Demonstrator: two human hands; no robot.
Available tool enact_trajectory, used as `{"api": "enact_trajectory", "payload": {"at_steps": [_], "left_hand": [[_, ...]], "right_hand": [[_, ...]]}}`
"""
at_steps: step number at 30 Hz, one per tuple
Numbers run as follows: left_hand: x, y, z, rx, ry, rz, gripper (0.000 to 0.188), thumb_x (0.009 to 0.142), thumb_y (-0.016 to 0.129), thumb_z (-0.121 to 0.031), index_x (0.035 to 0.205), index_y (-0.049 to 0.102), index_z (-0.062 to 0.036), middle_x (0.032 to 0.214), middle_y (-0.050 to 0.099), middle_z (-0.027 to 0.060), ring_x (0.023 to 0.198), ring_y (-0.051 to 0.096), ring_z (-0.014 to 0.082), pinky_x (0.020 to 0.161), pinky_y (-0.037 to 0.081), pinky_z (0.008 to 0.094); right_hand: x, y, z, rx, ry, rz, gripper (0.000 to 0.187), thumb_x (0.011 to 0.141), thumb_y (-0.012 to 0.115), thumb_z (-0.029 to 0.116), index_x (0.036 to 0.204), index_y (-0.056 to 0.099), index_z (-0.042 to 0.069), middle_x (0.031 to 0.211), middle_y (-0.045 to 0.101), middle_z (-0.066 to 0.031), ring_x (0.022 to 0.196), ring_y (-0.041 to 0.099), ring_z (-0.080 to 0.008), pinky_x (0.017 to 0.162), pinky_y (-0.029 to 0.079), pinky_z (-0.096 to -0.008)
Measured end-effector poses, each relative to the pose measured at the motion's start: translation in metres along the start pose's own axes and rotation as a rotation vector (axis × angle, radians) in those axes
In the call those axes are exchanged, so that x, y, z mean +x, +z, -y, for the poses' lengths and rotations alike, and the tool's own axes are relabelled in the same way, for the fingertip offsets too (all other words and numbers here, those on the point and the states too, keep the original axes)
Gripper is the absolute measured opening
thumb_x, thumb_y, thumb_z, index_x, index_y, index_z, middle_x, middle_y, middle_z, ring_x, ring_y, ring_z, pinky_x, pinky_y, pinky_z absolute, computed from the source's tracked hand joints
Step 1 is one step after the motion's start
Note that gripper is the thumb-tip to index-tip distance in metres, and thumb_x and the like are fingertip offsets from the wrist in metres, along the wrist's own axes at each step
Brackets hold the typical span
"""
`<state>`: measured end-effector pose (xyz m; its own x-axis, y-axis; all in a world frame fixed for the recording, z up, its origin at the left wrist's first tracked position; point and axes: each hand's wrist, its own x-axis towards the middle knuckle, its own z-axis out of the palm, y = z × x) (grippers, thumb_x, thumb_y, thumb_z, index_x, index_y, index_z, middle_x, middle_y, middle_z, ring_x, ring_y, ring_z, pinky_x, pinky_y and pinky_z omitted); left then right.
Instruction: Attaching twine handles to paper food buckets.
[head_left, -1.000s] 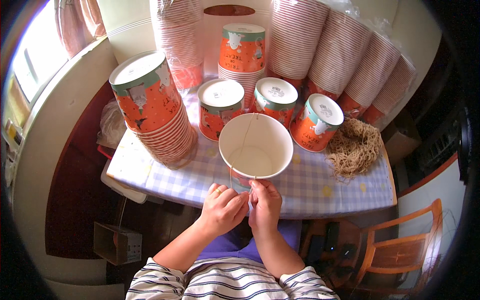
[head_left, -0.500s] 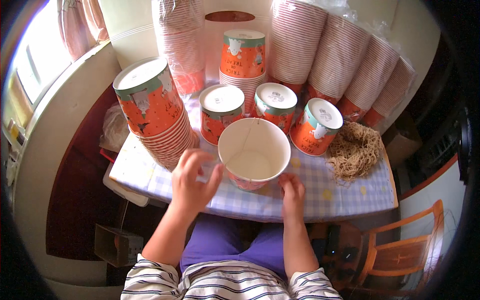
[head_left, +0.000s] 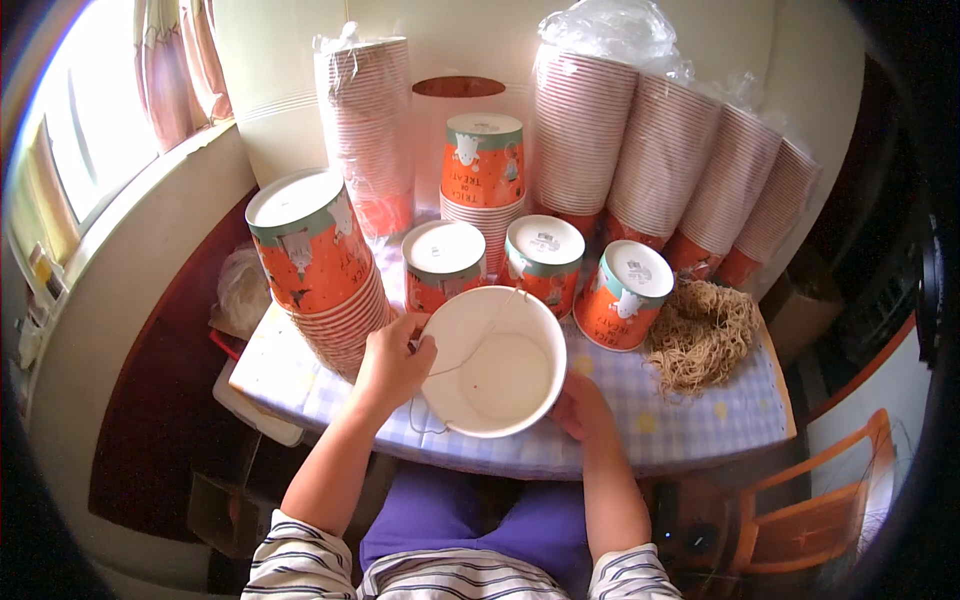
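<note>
A white-lined paper bucket, mouth toward the camera, is near the tabletop's front edge, the left hand curling its fingers beside the left rim, the right hand's partly hidden behind the opposite side. Whether either grips cannot be told.

My open bucket: white inside. From it: tall bucket stack, 10 o'clock, orange, green band, white base, red-and-white rim stripes. Upturned bucket, 2 o'clock, same orange, green, white. Twine bundle, 3 o'clock, tan. My trousers, 6 o'clock, purple. My sleeves, 5 and 7, white with dark stripes. Chair, 4 o'clock, orange-brown. Tablecloth, lavender-blue and white check, some yellow patches.
</note>
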<state>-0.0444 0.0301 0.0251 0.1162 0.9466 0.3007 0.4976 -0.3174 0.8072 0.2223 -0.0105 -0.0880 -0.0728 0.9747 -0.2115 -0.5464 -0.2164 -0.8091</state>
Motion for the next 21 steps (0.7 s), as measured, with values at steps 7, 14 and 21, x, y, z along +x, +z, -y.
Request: {"api": "enact_trajectory", "payload": {"at_steps": [7,14,21], "left_hand": [[-0.007,0.004,-0.011,0.269,0.645,-0.305,0.041,0.075,0.063,-0.003,0.116,0.057,-0.0005,0.113,0.060,0.0178,0.097,0.060,0.0308,0.081,0.048,0.0380],[-0.030,0.015,-0.034,0.329,0.511,0.032,0.043,0.075,0.070,-0.016,0.114,0.058,-0.0028,0.108,0.063,0.0156,0.098,0.060,0.0330,0.083,0.046,0.0418],[-0.062,0.030,-0.047,0.138,0.867,-0.019,0.022,0.072,0.066,0.001,0.093,0.064,-0.0041,0.065,0.054,0.0038,0.057,0.053,0.0209,0.057,0.041,0.0337]], "right_hand": [[0.006,-0.011,-0.004,0.226,-0.174,0.244,0.028,0.088,0.064,0.020,0.110,0.057,0.004,0.102,0.065,-0.0107,0.095,0.065,-0.0218,0.081,0.056,-0.0392],[-0.001,-0.012,-0.010,0.119,-0.269,0.138,0.029,0.085,0.068,0.013,0.106,0.052,0.002,0.099,0.065,-0.0099,0.087,0.066,-0.0220,0.080,0.056,-0.0382],[0.003,-0.012,-0.014,0.066,-0.445,-0.031,0.030,0.083,0.071,0.015,0.104,0.053,0.004,0.095,0.064,-0.0052,0.085,0.063,-0.0161,0.075,0.055,-0.0330]]}}
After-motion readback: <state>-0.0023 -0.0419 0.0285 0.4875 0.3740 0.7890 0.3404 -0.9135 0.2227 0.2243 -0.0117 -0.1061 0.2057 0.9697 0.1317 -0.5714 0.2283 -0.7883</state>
